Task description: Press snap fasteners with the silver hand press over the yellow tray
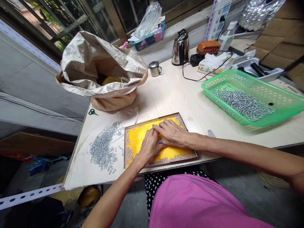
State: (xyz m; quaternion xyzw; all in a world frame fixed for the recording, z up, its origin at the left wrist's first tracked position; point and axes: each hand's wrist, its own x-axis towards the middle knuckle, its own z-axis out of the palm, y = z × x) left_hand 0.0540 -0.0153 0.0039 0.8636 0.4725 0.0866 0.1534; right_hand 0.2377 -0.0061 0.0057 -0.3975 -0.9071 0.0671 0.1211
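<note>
A shallow rectangular tray [142, 129] with a bright yellow bottom lies near the table's front edge. Small metal pins [180, 156] lie along its inner edges. Both hands are over the tray's middle, close together. My left hand [149, 144] has its fingers curled at a pale greyish piece [161, 141], mostly hidden by the hands. My right hand [173, 132] bends over the same spot, its fingertips near the left hand's. What exactly the fingers pinch is hidden. To the left, a heap of similar metal pins [103, 147] rests on a white cloth [82, 164].
A green perforated basket [225, 112] holding many pins stands right. A large woven sack [114, 103] stands back left, with scissors [92, 112] beside it. Behind are a metal mug [155, 69], a kettle [180, 47], an orange battery [208, 47] and a tissue box [209, 68].
</note>
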